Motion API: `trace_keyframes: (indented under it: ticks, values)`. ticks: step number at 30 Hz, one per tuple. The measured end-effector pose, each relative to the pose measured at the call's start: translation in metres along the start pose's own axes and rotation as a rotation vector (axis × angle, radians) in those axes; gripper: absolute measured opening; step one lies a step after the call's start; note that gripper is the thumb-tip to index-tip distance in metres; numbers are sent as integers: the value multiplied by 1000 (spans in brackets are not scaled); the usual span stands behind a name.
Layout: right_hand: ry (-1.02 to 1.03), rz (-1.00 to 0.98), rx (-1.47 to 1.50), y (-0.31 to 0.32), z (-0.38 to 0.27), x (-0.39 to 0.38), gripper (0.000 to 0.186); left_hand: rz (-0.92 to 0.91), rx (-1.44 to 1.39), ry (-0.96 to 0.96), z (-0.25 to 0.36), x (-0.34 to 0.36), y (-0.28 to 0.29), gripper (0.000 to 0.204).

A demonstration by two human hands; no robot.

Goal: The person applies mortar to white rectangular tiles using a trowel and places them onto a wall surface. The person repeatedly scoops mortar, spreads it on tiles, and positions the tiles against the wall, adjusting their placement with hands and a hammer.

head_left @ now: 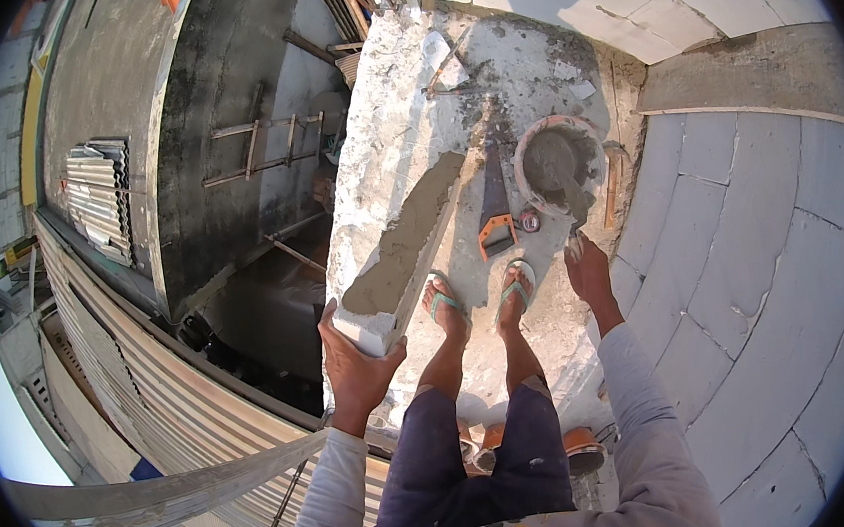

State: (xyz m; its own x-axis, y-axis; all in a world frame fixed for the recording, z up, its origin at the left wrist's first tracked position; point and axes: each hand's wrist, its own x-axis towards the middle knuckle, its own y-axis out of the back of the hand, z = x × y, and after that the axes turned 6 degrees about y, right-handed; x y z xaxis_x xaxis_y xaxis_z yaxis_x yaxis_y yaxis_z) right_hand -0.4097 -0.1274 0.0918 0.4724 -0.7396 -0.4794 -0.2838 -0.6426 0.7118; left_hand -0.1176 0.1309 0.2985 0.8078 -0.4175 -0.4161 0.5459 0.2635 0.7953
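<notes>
Head view, looking straight down on a person standing on a rough concrete ledge (399, 115) high above a yard. The left hand (356, 365) is closed on the near end of a long white block (406, 255), fingers wrapped under its corner and thumb on the side. The block lies along the ledge's left edge, running away from the person, and its top face is covered with a layer of grey mortar (409, 234).

The right hand (588, 269) is closed around the handle of a trowel (570, 215), whose blade reaches into a round bucket (559, 166) that holds grey mortar. The bucket stands on the ledge just ahead of the hand.

A hand saw (495, 212) with an orange handle lies flat between block and bucket, its handle toward the feet. Both feet, in green sandals (445, 302), stand just behind the saw and beside the block.

To the right, a wall of white blocks (743, 265) curves around the ledge. To the left, far below, lie corrugated metal sheets (100, 196) and a wooden ladder (266, 147).
</notes>
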Motion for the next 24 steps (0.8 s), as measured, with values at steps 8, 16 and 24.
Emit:
trace_keyframes:
  ticks: [8,16,24]
  values:
    - [23,73,164,-41,-30,-45,64,-130,18,195,30,8,6,79]
    - [124,-90,338,-95,-112,-192,88,-70,-257,331,67,4,30,72]
    - [470,181,230,-41,-142,-205,98,-168,-747,591,122,-126,174,65]
